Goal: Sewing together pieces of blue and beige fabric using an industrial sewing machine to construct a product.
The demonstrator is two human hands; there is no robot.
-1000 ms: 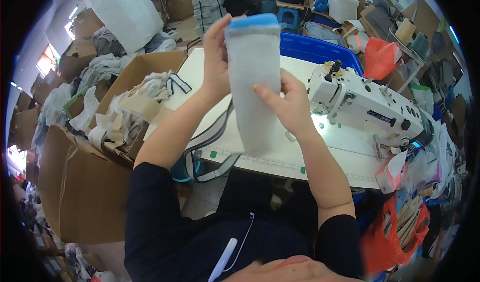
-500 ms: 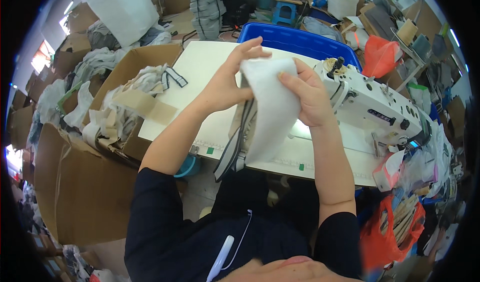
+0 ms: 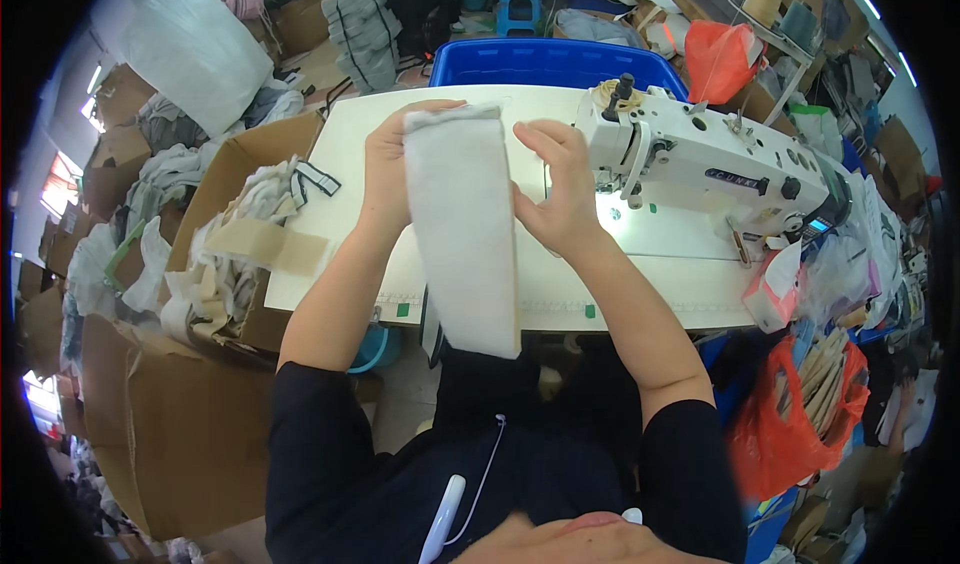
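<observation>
A long white strip of padded fabric point(image 3: 463, 229) hangs upright over the table's front edge, its top end folded over. My left hand point(image 3: 385, 172) is closed on its upper left side; the fingers behind the cloth are hidden. Beside the right edge of the strip is my right hand point(image 3: 562, 189), fingers and thumb apart, the thumb tip at or very near that edge. Part of a dark strap with a pale stripe point(image 3: 431, 326) shows below the strip's left side.
A white sewing machine point(image 3: 720, 164) stands on the white table point(image 3: 350, 124) to the right. Behind it is a blue crate point(image 3: 560, 56). At left, a cardboard box point(image 3: 240, 154) holds fabric pieces. A red bag point(image 3: 790, 434) hangs at lower right.
The fabric strip has turned, its white face now toward me, and shifted left. My left hand has taken its left side; my right hand has let go of the top and opened.
</observation>
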